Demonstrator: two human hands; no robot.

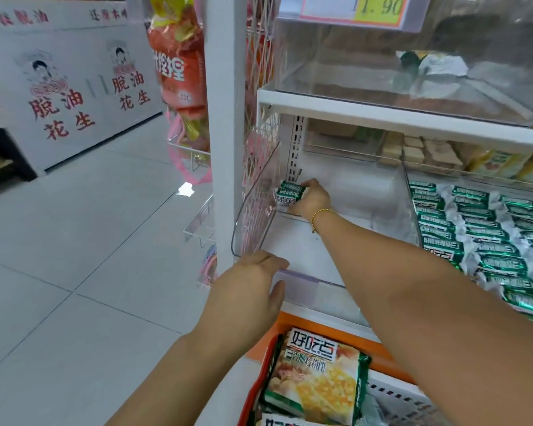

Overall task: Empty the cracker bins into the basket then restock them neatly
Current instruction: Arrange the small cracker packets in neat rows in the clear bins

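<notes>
Deep inside clear bin (253, 192), cracker packets (288, 194) clasped by right-hand fingers (308, 187)

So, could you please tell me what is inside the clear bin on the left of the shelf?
The clear bin holds only a few small green cracker packs, gripped by the right hand at its back left corner. The hand and forearm cover some of the floor.

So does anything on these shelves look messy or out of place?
One thing: a lone green-and-white packet lies crumpled and askew in the otherwise bare upper clear bin. Below, the right hand places small packets in the near-empty bin's back corner.
</notes>
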